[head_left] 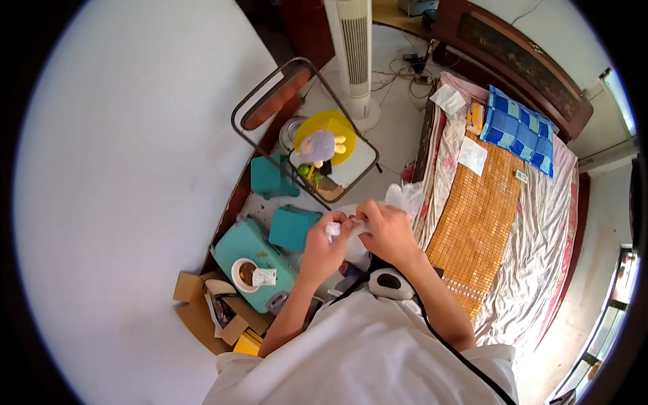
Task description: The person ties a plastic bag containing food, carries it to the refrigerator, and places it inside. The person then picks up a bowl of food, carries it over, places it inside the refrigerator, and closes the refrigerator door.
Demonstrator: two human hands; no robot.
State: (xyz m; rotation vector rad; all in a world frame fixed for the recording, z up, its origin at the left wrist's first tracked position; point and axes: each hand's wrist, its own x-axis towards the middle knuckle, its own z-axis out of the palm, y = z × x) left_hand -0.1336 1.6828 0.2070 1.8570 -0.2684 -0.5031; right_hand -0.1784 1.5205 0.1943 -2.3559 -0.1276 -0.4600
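Close together in front of my body, both hands grip a thin white plastic bag [406, 197]. My left hand [325, 248] is closed, with a bunched white piece showing at its fingers; I cannot make out whether it is part of the bag. My right hand [388, 233] pinches the bag near its gathered part. The rest of the bag hangs behind and below my right hand, partly hidden by it.
Ahead stands a folding chair [373, 150] bearing a yellow round item and a plush doll [320, 146]. Teal stools [294, 226], a turquoise case [236, 237] with a bowl [237, 277], and a cardboard box [192, 314] are left. A bed [533, 256] lies right; a tower fan [351, 54] stands beyond.
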